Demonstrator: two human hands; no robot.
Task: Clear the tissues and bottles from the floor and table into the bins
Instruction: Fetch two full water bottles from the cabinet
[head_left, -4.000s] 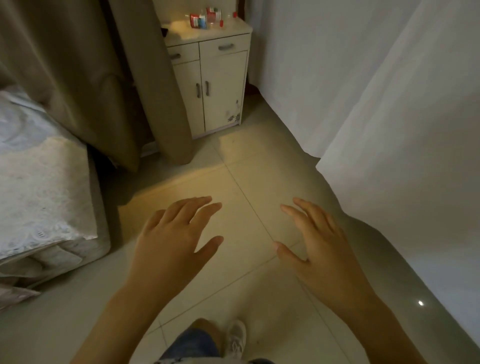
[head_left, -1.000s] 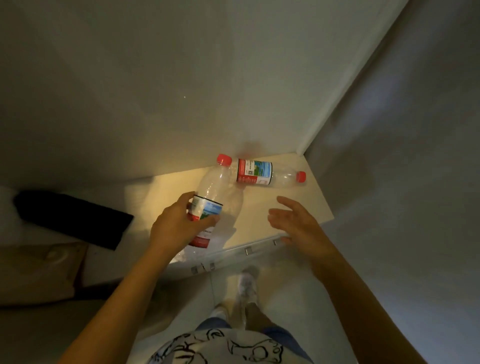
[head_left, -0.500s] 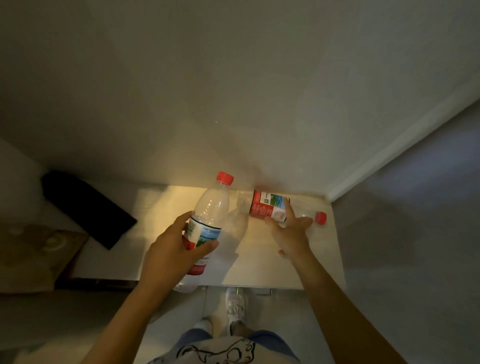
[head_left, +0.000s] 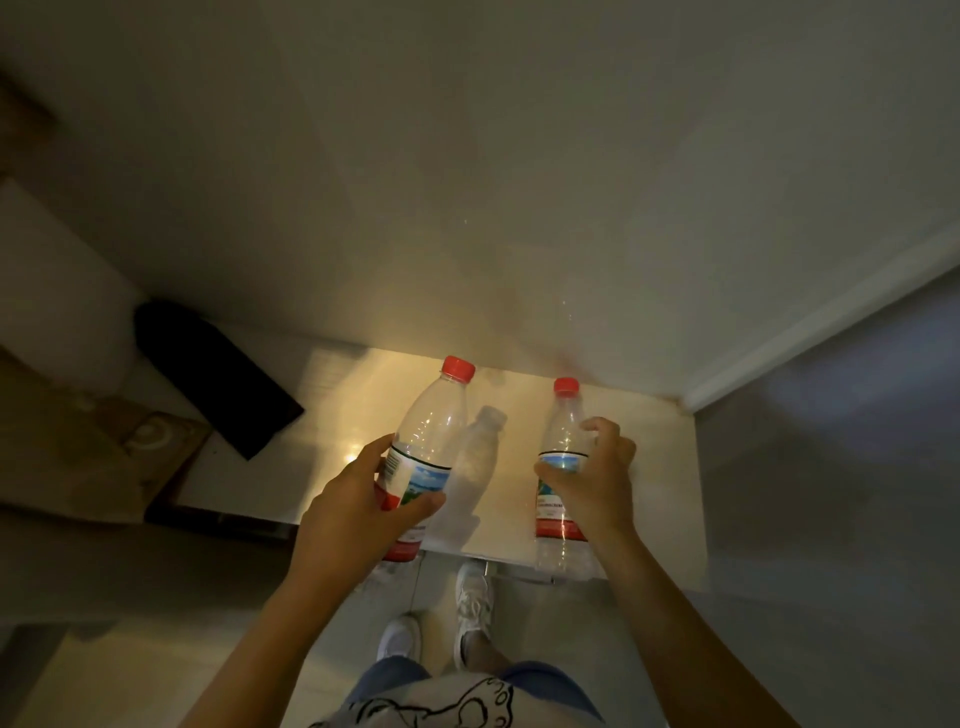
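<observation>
Head view, looking down: nearest are two white shoes (head_left: 447, 613) on the floor, just short of the counter's (head_left: 649, 467) front edge. Above that edge the left hand (head_left: 358, 512) has its grip curled round the label of a clear, red-capped bottle (head_left: 428, 447), tilted with its cap away from the person. Beside it, the right hand (head_left: 597, 486) grips a second red-capped bottle (head_left: 562, 447), held nearly upright. Farther back on the counter, left of both bottles, lies a black cloth (head_left: 218, 384).
</observation>
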